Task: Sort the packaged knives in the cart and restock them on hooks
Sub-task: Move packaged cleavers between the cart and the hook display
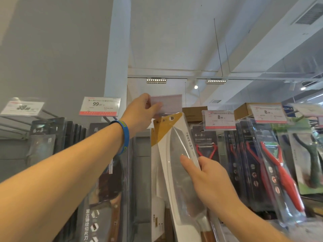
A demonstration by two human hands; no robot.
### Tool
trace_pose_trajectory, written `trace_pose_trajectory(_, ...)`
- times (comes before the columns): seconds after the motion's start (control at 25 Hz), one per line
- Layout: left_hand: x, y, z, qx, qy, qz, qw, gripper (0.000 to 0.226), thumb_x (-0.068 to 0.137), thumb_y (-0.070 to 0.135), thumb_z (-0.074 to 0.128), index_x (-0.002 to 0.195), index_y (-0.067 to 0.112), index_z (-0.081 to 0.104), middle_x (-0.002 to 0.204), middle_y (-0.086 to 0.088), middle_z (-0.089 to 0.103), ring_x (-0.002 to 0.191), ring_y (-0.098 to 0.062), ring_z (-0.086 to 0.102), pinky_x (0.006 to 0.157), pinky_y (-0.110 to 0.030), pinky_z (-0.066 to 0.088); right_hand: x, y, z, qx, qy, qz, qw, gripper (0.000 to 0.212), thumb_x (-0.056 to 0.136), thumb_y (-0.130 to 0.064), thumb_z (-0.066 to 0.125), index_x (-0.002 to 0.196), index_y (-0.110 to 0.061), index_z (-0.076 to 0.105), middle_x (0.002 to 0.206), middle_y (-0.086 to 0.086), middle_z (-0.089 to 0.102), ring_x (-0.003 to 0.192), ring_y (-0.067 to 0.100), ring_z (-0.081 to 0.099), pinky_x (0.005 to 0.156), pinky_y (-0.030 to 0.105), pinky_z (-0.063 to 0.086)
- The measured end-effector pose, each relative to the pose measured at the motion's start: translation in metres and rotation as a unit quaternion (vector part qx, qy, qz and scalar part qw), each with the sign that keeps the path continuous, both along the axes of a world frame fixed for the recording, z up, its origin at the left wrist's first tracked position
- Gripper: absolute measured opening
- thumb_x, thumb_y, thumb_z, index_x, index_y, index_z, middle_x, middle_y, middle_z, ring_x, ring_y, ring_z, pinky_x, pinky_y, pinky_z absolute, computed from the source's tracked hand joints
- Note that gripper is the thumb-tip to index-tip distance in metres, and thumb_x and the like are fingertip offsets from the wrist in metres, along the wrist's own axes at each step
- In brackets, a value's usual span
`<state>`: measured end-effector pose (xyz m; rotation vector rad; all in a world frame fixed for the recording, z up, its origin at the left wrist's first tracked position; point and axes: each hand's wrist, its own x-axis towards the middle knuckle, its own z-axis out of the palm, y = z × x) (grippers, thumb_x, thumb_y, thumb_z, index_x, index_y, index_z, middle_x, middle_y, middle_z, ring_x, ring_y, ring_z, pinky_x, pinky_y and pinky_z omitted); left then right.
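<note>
Right hand (209, 180) grips packaged knife (176, 145) by its right edge; left hand (141, 114) pinches price tag (169, 103) above.

wall: plain grey wall (52, 49), filled the upper left of the frame.
column: white column (120, 49), ran up centre-left to the ceiling.
ceiling: white ceiling (174, 41), upper centre; a wide white beam (279, 41) crossed diagonally at upper right.
vent: slatted grille (309, 14), far upper right corner.
wires: thin dark wires (218, 46) hung down, right of centre.
lights: two LED bars (156, 80) on a white track, mid-frame, both lit; a round spot (196, 87) glowed between them, slightly lower.
boxes: brown cardboard boxes (194, 113) sat on the shelving top, centre-right, below the lights.
rack: grey back panel (10, 154), left edge, lower half.
</note>
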<state>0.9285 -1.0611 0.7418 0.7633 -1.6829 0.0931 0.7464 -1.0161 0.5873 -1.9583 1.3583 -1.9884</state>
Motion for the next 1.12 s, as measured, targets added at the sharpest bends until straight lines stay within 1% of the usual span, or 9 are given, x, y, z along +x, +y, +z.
trace_pose_trajectory(0.2,-0.001,0.007,0.001,-0.009,-0.036,0.065,0.997,0.022,0.097,0.045,0.052,0.103,0.023,0.053,0.09,0.006,0.06,0.077,-0.01,0.055,0.057,-0.02,0.041,0.01,-0.004,-0.001,-0.005,0.026,0.005,1.0,0.051,0.088,-0.065,0.053,0.061,-0.022,0.051,0.05,-0.012,0.053,0.046,0.002,0.048,0.046,0.016,0.034)
trace_pose_trajectory(0.32,0.0,0.012,0.002,-0.005,-0.064,0.096,0.993,0.025,0.097,0.046,0.052,0.099,0.021,0.053,0.086,0.002,0.059,0.071,-0.011,0.053,0.055,-0.021,0.039,0.009,-0.007,-0.007,-0.01,0.024,-0.018,0.999,0.053,0.086,-0.068,0.051,0.058,-0.023,0.05,0.052,-0.021,0.056,0.046,0.002,0.05,0.047,0.022,0.036)
trace_pose_trajectory(0.48,0.004,0.016,0.0,-0.001,-0.067,0.086,0.994,0.032,0.097,0.045,0.053,0.103,0.014,0.056,0.09,-0.003,0.066,0.067,-0.011,0.053,0.055,-0.022,0.04,0.004,-0.014,-0.013,0.04,0.004,-0.005,0.999,0.058,0.088,-0.067,0.053,0.068,-0.013,0.061,0.061,-0.003,0.063,0.055,0.012,0.058,0.054,0.03,0.048)
trace_pose_trajectory(0.6,0.001,0.016,-0.005,0.003,-0.06,0.078,0.995,0.031,0.097,0.044,0.052,0.105,0.015,0.055,0.096,-0.005,0.067,0.07,-0.013,0.053,0.056,-0.023,0.042,0.011,-0.019,-0.012,0.041,-0.01,0.007,0.999,0.054,0.09,-0.064,0.054,0.068,-0.014,0.058,0.06,-0.005,0.06,0.053,0.01,0.056,0.054,0.032,0.051)
trace_pose_trajectory(0.72,0.001,0.019,-0.005,0.004,-0.047,0.069,0.997,0.026,0.098,0.043,0.052,0.101,0.017,0.054,0.086,0.004,0.064,0.066,-0.006,0.053,0.045,-0.009,0.038,0.018,-0.024,-0.003,0.056,-0.02,0.007,0.998,0.053,0.093,-0.064,0.053,0.082,-0.013,0.066,0.079,0.005,0.069,0.074,0.023,0.069,0.073,0.047,0.061)
trace_pose_trajectory(0.84,0.0,0.021,-0.007,-0.006,-0.041,0.067,0.997,0.021,0.098,0.042,0.052,0.096,0.02,0.051,0.079,0.01,0.059,0.06,-0.005,0.05,0.038,-0.004,0.033,0.02,-0.026,0.002,0.049,-0.001,-0.042,0.998,0.052,0.092,-0.065,0.052,0.073,-0.018,0.06,0.066,-0.001,0.06,0.062,0.018,0.06,0.064,0.043,0.055)
trace_pose_trajectory(0.92,-0.001,0.02,-0.008,-0.009,-0.041,0.06,0.997,0.02,0.098,0.041,0.052,0.096,0.021,0.051,0.08,0.01,0.059,0.06,-0.004,0.051,0.038,-0.003,0.033,0.02,-0.028,0.001,0.043,0.013,-0.061,0.997,0.052,0.091,-0.067,0.051,0.068,-0.02,0.056,0.061,-0.004,0.055,0.057,0.015,0.054,0.058,0.039,0.051)
trace_pose_trajectory(1.04,0.001,0.019,-0.008,-0.008,-0.033,0.043,0.998,0.022,0.098,0.042,0.051,0.102,0.02,0.052,0.083,0.012,0.059,0.065,-0.004,0.054,0.043,-0.005,0.037,0.021,-0.034,0.004,0.066,-0.003,-0.021,0.998,0.055,0.091,-0.067,0.051,0.081,-0.014,0.065,0.077,0.005,0.067,0.073,0.024,0.068,0.073,0.047,0.061)
trace_pose_trajectory(1.12,0.003,0.017,-0.008,0.002,-0.036,0.032,0.999,0.023,0.098,0.043,0.051,0.104,0.021,0.052,0.085,0.014,0.06,0.068,-0.002,0.057,0.051,-0.008,0.039,0.022,-0.036,0.004,0.081,-0.02,0.019,0.996,0.06,0.09,-0.067,0.053,0.087,-0.009,0.068,0.084,0.011,0.07,0.08,0.029,0.07,0.078,0.052,0.06)
